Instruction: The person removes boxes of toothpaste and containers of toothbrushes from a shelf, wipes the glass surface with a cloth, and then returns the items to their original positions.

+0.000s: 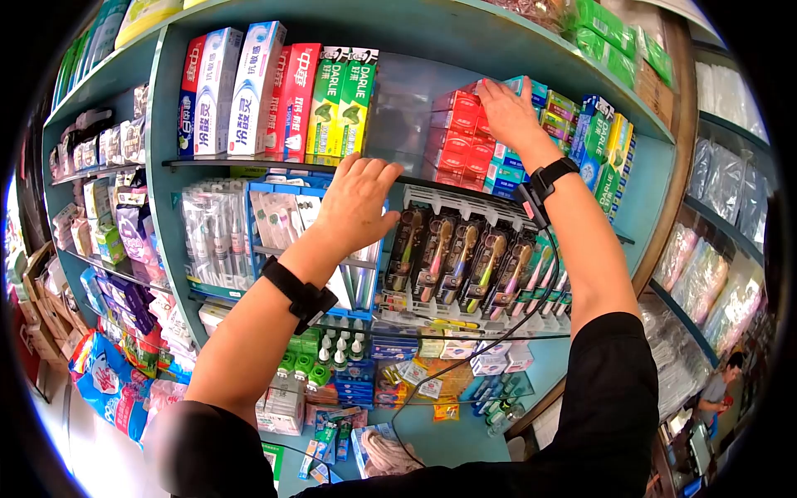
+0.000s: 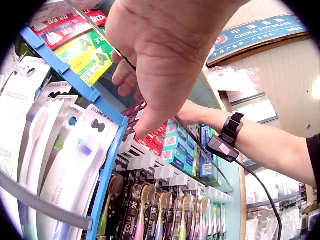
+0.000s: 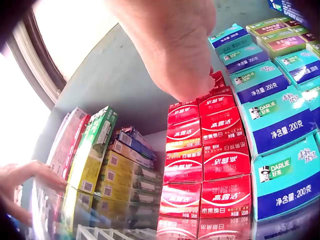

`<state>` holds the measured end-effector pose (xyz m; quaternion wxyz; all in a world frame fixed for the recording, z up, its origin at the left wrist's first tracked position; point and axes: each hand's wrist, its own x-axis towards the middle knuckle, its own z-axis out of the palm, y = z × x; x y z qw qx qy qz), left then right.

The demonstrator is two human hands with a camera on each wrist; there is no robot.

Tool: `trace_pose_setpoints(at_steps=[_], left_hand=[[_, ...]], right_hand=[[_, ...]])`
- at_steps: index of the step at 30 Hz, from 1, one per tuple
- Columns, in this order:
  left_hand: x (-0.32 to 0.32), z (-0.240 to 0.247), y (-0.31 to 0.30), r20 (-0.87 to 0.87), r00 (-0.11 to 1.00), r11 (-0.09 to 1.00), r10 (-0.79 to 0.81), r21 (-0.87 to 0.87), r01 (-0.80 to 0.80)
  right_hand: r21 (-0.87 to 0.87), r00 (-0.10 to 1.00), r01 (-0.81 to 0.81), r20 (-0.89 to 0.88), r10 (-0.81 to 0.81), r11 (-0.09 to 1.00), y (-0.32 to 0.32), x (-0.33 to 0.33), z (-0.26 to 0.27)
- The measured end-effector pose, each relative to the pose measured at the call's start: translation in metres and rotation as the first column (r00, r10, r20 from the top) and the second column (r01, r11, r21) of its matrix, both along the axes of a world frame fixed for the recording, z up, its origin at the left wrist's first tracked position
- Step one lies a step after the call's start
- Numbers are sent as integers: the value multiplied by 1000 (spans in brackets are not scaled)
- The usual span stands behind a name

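Note:
My right hand (image 1: pixel 506 108) reaches up to the second shelf. Its straight fingers lie on top of a stack of red toothpaste boxes (image 1: pixel 452 141), beside teal Darlie boxes (image 1: pixel 508 166). In the right wrist view the fingertips (image 3: pixel 192 87) touch the top red box (image 3: pixel 205 105), with the teal boxes (image 3: pixel 280 125) to its right. My left hand (image 1: pixel 357 199) rests with relaxed fingers on the front edge of that shelf (image 1: pixel 249 164) and holds nothing. It sits above a blue rack of packaged toothbrushes (image 1: pixel 274 224). In the left wrist view the left hand (image 2: pixel 160 65) fills the top.
Green Darlie boxes (image 1: pixel 340 100) and white and red toothpaste boxes (image 1: pixel 241 91) stand left of the gap. A white rack of dark-packaged toothbrushes (image 1: pixel 465 257) hangs below. Small bottles (image 1: pixel 332 353) fill lower shelves. Bagged goods (image 1: pixel 108 382) lie lower left. A person (image 1: pixel 722 386) crouches far right.

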<state>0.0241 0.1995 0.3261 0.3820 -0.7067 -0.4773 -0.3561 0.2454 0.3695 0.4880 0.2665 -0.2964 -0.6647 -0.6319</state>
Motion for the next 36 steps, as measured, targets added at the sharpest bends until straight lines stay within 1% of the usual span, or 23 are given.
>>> trace_pose_setpoints(at_steps=[2, 5, 6, 9, 13, 17, 18, 19, 21, 24, 25, 27, 28, 31, 32, 35, 36], left_hand=[[0, 0, 1, 4, 1000, 1000, 13, 7, -13], [-1, -2, 5, -2, 1000, 999, 3, 38, -3], [-1, -1, 4, 1, 1000, 999, 6, 37, -6], [0, -1, 3, 7, 1000, 1000, 10, 17, -10], [4, 0, -1, 15, 1000, 1000, 19, -14, -18], [5, 2, -3, 12, 1000, 1000, 15, -14, -15], [5, 2, -2, 9, 1000, 1000, 17, -10, -17], [5, 2, -1, 6, 1000, 1000, 20, -5, -20], [6, 2, -1, -2, 1000, 1000, 18, 0, -18], [7, 3, -3, 4, 999, 999, 36, -10, -36], [7, 3, -2, -1, 999, 999, 40, -6, -40], [6, 2, 0, -11, 999, 999, 40, 3, -40], [7, 4, -2, -8, 999, 999, 39, -22, -40], [7, 3, 0, -13, 1000, 1000, 23, -6, -23], [7, 3, 0, -21, 1000, 1000, 24, 1, -24], [9, 4, -2, -24, 998, 998, 60, -27, -60], [9, 4, -2, -26, 998, 998, 57, -28, -58]], right_hand=[[-67, 997, -73, -25, 72, 995, -5, 5, -3], [-84, 968, -220, -140, 207, 972, -23, 15, -1], [-76, 963, -203, -199, 184, 976, -31, 21, 2], [-101, 960, -172, -240, 143, 980, -22, 47, 3], [-177, 970, -188, -188, 154, 966, -10, 62, -3], [-247, 965, -204, -213, 152, 947, -4, 63, -5], [-233, 946, -296, -205, 251, 926, -6, 65, -6], [-178, 924, -357, -214, 318, 917, -9, 68, -7], [-113, 881, -426, -277, 383, 898, -23, 81, -9], [78, 837, -331, -436, 330, 940, -46, 114, -10], [200, 823, -279, -454, 341, 939, -49, 126, -12], [-4, 754, -129, -650, 96, 992, -58, 149, -17], [-189, 714, -87, -697, -71, 978, -60, 157, -19], [-442, 689, -172, -693, -213, 881, -50, 170, -34], [-405, 704, -235, -698, -132, 884, -45, 172, -42], [-312, 672, -384, -740, 31, 869, -23, 177, -56], [-322, 643, -409, -766, 19, 854, -24, 175, -54]])
